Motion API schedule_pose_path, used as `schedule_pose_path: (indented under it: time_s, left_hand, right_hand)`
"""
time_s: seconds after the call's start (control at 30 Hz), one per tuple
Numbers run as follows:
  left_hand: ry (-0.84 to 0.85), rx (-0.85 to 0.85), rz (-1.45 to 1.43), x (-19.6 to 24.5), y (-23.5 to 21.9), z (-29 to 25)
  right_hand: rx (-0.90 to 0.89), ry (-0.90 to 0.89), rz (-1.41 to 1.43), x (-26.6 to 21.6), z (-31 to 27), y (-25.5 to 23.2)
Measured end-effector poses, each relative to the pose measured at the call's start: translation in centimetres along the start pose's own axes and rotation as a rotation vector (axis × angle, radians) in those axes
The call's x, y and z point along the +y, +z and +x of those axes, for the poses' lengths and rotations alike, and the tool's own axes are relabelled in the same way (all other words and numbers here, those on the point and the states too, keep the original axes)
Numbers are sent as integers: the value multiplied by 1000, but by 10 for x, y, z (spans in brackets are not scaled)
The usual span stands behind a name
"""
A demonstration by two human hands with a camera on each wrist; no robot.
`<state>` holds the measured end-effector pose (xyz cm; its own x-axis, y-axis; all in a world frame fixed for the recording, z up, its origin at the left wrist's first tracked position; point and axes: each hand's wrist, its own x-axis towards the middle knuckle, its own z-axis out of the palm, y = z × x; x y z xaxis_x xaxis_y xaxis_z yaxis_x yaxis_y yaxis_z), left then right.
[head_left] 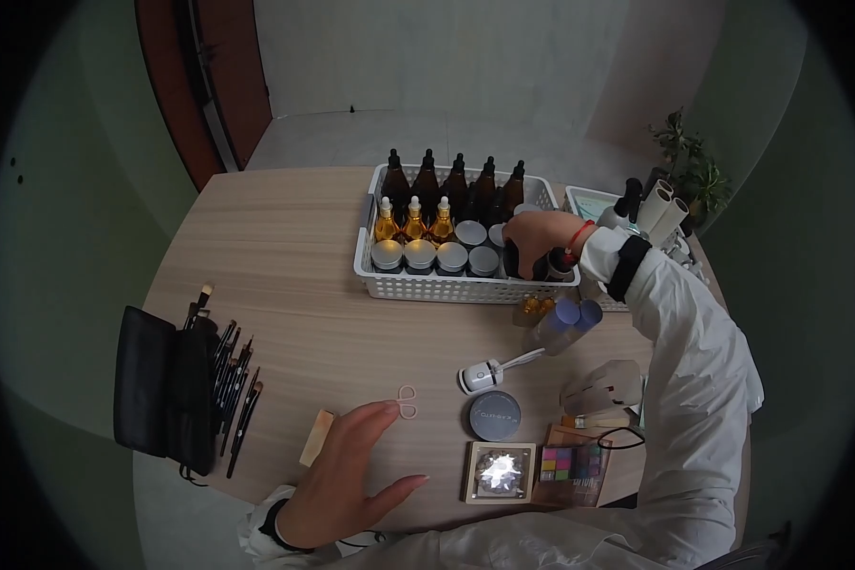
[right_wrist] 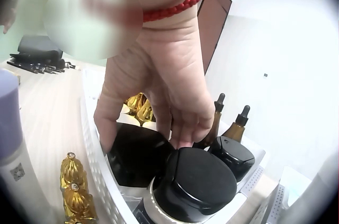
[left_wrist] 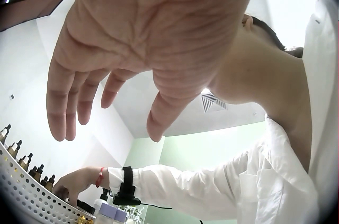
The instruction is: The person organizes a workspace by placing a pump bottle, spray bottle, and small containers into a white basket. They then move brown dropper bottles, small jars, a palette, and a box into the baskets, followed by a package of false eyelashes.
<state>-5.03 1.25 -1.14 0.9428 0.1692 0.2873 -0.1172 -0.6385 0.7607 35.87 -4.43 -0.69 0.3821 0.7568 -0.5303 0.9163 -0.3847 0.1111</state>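
My right hand [head_left: 536, 239] reaches down into the right end of a white perforated basket [head_left: 446, 288]. In the right wrist view its thumb and fingers grip a glossy black angular object [right_wrist: 139, 155], whose kind I cannot tell. Beside it in the basket stands a jar with a round black lid [right_wrist: 198, 181]. Silver-lidded jars [head_left: 452, 255], amber dropper bottles [head_left: 414, 223] and tall dark dropper bottles [head_left: 457, 180] fill the rest in rows. My left hand [head_left: 337, 480] is held over the near table with fingers extended, nothing in it. Its fingertips overlap small pink scissors [head_left: 408, 403] in the head view.
A black case [head_left: 166, 389] with several makeup brushes [head_left: 237, 389] lies at left. Nearer right are a grey round container [head_left: 494, 416], a white-and-black device [head_left: 482, 377], a square compact [head_left: 499, 473] and a colourful palette [head_left: 570, 464]. Purple-capped bottles [head_left: 565, 318] stand before the basket.
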Motion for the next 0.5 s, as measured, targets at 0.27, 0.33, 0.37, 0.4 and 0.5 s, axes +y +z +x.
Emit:
schedule_pose_path:
  time_s: [0.27, 0.33, 0.37, 0.4, 0.5]
  left_hand:
    - [-10, -10, 16, 0, 0, 0]
    - [-5, -21, 9, 0, 0, 0]
    - [-7, -25, 8, 0, 0, 0]
    - [-9, -24, 9, 0, 1, 0]
    - [0, -26, 15, 1, 2, 0]
  right_hand:
    - [-49, -2, 12, 4, 20, 17]
    - [-98, 26, 17, -1, 19, 13]
    - [-95, 17, 12, -4, 17, 12]
    - [-92, 9, 10, -6, 14, 12]
    - [41, -2, 2, -16, 5, 20]
